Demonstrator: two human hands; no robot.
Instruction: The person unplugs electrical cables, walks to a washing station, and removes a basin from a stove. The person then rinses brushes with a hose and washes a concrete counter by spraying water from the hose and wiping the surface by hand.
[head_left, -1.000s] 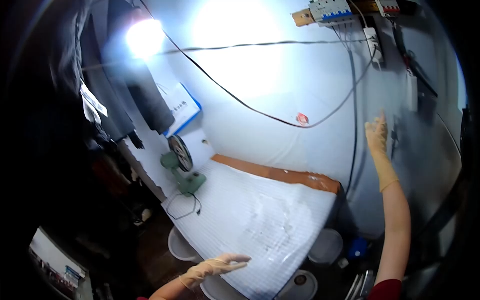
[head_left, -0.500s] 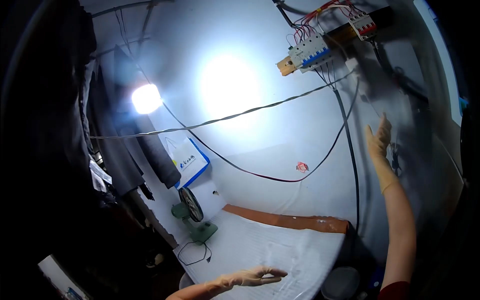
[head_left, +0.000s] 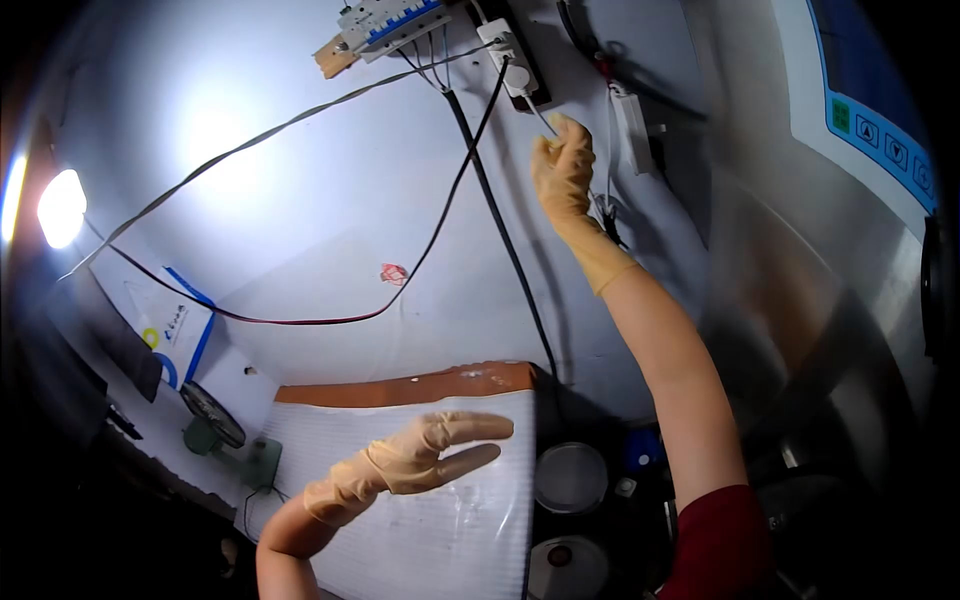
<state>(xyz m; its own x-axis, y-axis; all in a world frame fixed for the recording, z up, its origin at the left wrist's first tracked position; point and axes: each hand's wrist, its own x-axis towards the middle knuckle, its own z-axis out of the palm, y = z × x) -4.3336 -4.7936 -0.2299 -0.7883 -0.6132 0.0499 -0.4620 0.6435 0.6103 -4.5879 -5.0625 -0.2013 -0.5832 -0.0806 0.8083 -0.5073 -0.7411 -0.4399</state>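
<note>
View has swung right over the last second: bright lamp is now out at the left edge, and the white plastic power strip on the wall sits near top centre. Right hand, in a pale yellow rubber glove, has closed the gap from below; its fingertips are now at the thin white cord dropping from the white round plug at the strip's lower end. My read: the work is now at that cord, just under the strip, and the plug is within easy reach. Plug is seated; two other leads plug in just above it, a twisted grey cable and a smooth black cable, so mixing up leads is the risk. Pose: right arm stretched up and forward, wrist roughly in line, fingers curled in close with the thumb side toward the strip. Can't tell if they actually pinch the cord; fingertips cover it. Left hand, same glove type, has risen in view; it hangs over the table under a white ribbed sheet, fingers straight, thumb well apart, gap wide, nothing held.
</note>
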